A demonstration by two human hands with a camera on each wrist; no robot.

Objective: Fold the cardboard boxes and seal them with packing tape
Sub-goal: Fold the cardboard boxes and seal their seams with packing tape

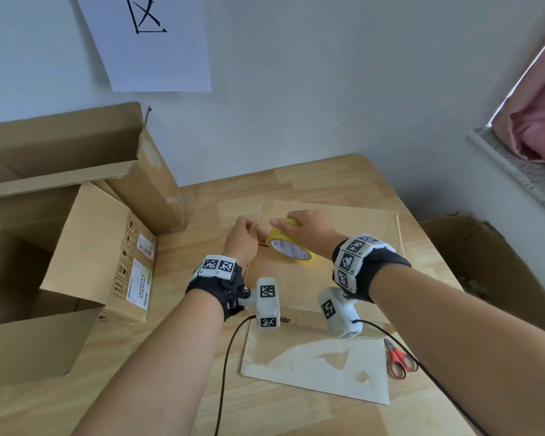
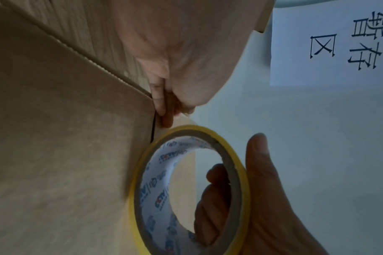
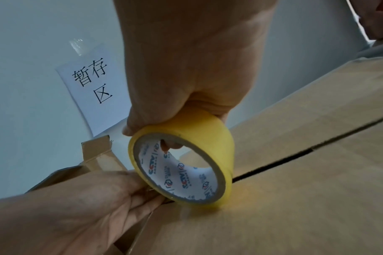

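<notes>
A brown cardboard box (image 1: 353, 228) lies in the middle of the wooden table with its top flaps closed, and a dark seam (image 3: 273, 165) runs between them. My right hand (image 1: 291, 223) grips a yellow tape roll (image 1: 288, 247) from above and stands it on edge on the seam near the box's left end. My left hand (image 1: 255, 232) is right beside the roll at that edge, its curled fingers (image 2: 162, 105) pinching the loose tape end against the cardboard. The wrist views show the tape roll (image 3: 199, 131) touching the box (image 3: 295, 207), with my right thumb (image 2: 258, 172) along its rim.
Two large open boxes (image 1: 76, 247) (image 1: 60, 146) fill the table's left side. A cardboard sheet with torn white patches (image 1: 315, 366) lies in front of the box. Red-handled scissors (image 1: 400, 360) lie at its right. Another open box (image 1: 472, 262) stands beyond the right edge. Black cables (image 1: 227, 357) trail from both wrists.
</notes>
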